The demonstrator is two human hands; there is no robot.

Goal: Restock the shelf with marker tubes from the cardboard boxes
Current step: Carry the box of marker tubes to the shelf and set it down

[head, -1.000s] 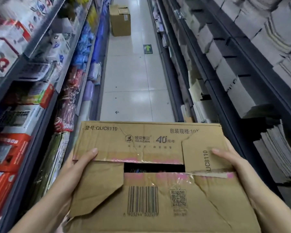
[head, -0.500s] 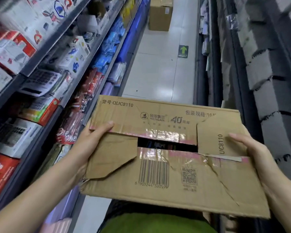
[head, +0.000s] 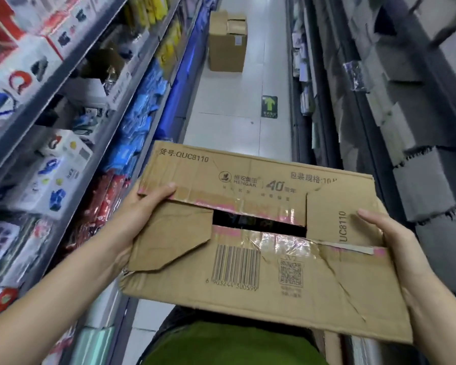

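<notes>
I carry a brown cardboard box [head: 261,259] in front of my chest, its taped flaps mostly closed with a dark slot in the middle. What lies inside is hidden. My left hand [head: 140,214] grips the box's left side, thumb laid over the top flap. My right hand [head: 395,248] grips the right side, thumb on top of the right flap. No marker tubes show.
I stand in a narrow shop aisle. The left shelving [head: 63,106] holds boxed and bagged stationery. The right shelving [head: 406,127] holds stacked paper goods. Another cardboard box [head: 227,46] stands on the tiled floor [head: 232,127] farther down the aisle.
The box has risen and tilted slightly, right end lower. My view has swung toward the left shelving. Both hands keep the same grip.
</notes>
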